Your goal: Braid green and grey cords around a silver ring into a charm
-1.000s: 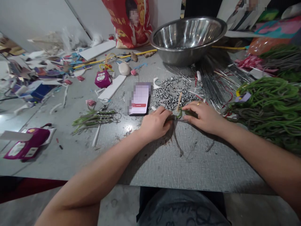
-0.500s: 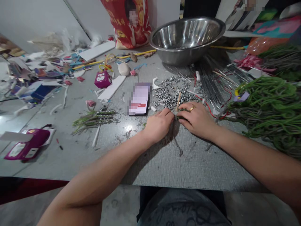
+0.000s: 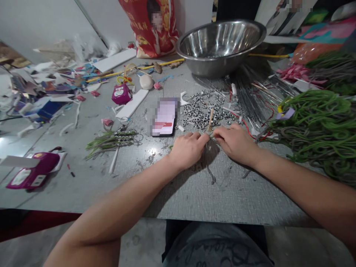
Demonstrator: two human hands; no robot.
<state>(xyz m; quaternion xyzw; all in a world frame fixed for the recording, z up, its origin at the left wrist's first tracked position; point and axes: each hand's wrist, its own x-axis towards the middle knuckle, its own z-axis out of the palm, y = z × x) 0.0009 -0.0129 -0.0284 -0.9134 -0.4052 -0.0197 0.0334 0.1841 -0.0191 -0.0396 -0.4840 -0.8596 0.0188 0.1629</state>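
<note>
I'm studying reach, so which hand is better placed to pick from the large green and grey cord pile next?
Probably the right hand: the cord pile lies on its side, while the left hand is farther away.

Dark grey shirt (image 3: 219, 235) with black script lettering (image 3: 213, 250) — perhaps "Original" — and bare, sleeveless-looking forearms (image 3: 139, 191).

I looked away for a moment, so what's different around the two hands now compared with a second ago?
The left hand has shifted slightly right, narrowing the gap to the right hand, whose fingers have curled in, and its ring no longer shows. The green loop seen between them can't be made out now; whether anything was let go is unclear. The stick, phone and metal bowl stayed put.
</note>
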